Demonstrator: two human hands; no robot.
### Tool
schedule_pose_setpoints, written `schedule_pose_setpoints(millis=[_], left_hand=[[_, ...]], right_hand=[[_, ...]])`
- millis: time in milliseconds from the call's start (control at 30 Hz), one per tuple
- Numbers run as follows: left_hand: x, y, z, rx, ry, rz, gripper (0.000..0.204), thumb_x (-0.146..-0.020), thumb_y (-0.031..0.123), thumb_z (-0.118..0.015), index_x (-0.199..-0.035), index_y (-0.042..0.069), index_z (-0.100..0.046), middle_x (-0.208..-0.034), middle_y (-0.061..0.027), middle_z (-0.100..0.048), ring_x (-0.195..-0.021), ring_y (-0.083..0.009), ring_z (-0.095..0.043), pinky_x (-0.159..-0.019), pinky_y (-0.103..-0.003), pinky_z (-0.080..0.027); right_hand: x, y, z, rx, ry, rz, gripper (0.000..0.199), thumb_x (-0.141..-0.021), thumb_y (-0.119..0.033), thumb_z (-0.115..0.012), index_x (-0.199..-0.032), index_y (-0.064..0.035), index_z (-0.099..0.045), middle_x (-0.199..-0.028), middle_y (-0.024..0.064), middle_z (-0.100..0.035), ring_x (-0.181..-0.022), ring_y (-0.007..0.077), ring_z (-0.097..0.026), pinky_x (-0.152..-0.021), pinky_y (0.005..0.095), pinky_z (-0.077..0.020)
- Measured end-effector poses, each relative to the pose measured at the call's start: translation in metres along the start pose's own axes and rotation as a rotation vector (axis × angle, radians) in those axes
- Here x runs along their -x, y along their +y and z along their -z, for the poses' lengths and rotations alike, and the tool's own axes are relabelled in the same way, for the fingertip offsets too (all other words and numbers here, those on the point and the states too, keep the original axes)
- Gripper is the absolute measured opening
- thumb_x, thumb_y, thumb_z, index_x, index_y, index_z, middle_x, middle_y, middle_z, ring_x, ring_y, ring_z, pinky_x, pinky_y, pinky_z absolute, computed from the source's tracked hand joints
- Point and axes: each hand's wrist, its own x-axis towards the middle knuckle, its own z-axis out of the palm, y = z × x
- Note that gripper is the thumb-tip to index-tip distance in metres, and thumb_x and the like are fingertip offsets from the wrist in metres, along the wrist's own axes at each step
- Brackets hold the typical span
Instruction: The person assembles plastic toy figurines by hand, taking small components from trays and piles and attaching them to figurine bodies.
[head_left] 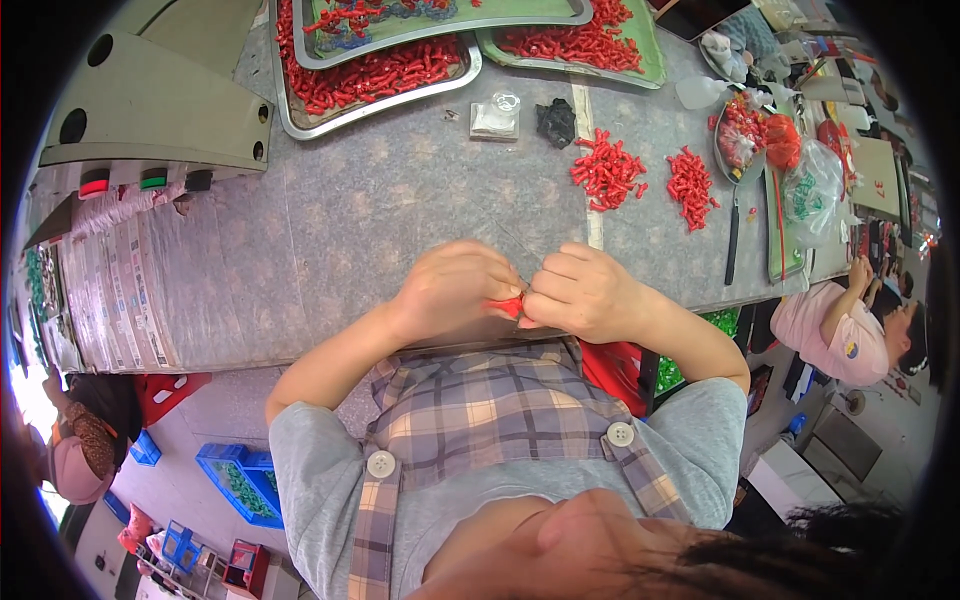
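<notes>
My left hand [458, 287] is closed on a small red plastic piece [507, 306] just above the table's near edge. My right hand [582, 292] meets it there, its fingers pinched at the piece's right end. The fingers cover most of the piece, so its full shape is hidden. Beyond my hands on the grey table [400, 210] lie two loose piles of small red pieces, a larger pile [607, 172] and a smaller pile [690, 188] to its right.
Metal trays [385, 112] of red pieces stand at the back, beside a green tray [655, 60]. A grey machine [160, 105] with coloured buttons occupies the far left. To the right are a black-handled tool [732, 245], a bowl [740, 165] and a plastic bag [812, 190]. Another person [835, 325] sits farther right.
</notes>
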Motion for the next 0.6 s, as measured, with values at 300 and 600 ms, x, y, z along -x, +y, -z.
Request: schedule_pose_setpoints(millis=[300,600], left_hand=[[-0.0005,0.0012,0.0,0.0,0.001,0.01,0.02,-0.068,0.011,-0.073,-0.084,0.005,-0.062,-0.085,-0.0092,-0.066,-0.081,-0.0265,-0.064,-0.067,-0.035,-0.049],[-0.0023,0.0027,0.001,0.022,-0.003,0.037,0.02,-0.068,0.011,-0.073,-0.084,0.005,-0.062,-0.085,-0.0084,-0.066,-0.081,-0.0257,-0.063,-0.069,-0.034,-0.049]], right_hand=[[0.0001,0.0013,-0.0008,-0.029,-0.007,-0.003,0.022,-0.075,-0.025,-0.062,-0.069,-0.011,-0.047,-0.066,0.0003,-0.043,-0.064,0.0155,-0.047,-0.059,0.0288,-0.0384],[-0.0005,0.0021,-0.0011,-0.059,-0.012,-0.018,0.023,-0.076,-0.025,-0.062,-0.069,-0.011,-0.046,-0.065,0.0007,-0.044,-0.065,0.016,-0.048,-0.059,0.0293,-0.0386]])
